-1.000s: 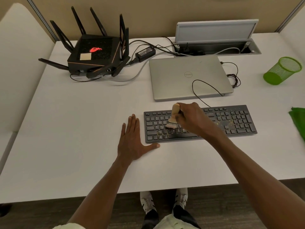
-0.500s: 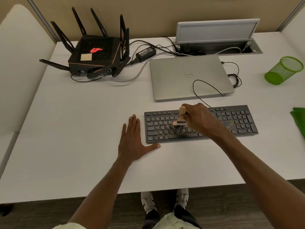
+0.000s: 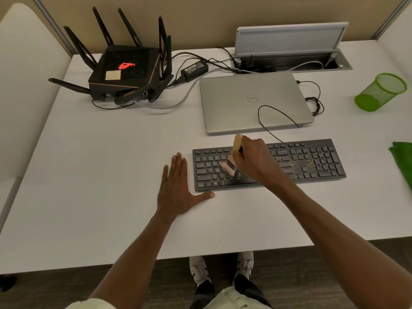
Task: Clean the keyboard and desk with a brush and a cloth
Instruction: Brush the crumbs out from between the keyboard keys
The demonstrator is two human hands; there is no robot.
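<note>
Back toward the left keys comes my right hand [image 3: 252,160], fingers wrapped round the small wooden-handled brush [image 3: 233,157], its pale bristles down on the letter rows of the flat black keyboard [image 3: 312,161]. My left hand [image 3: 178,192] lies flat with fingers straight on the white desk [image 3: 100,175], thumb at the keyboard's near left corner. Yellowish specks sit on the right-hand keys, and the green cloth [image 3: 402,161] lies at the desk's right edge.
</note>
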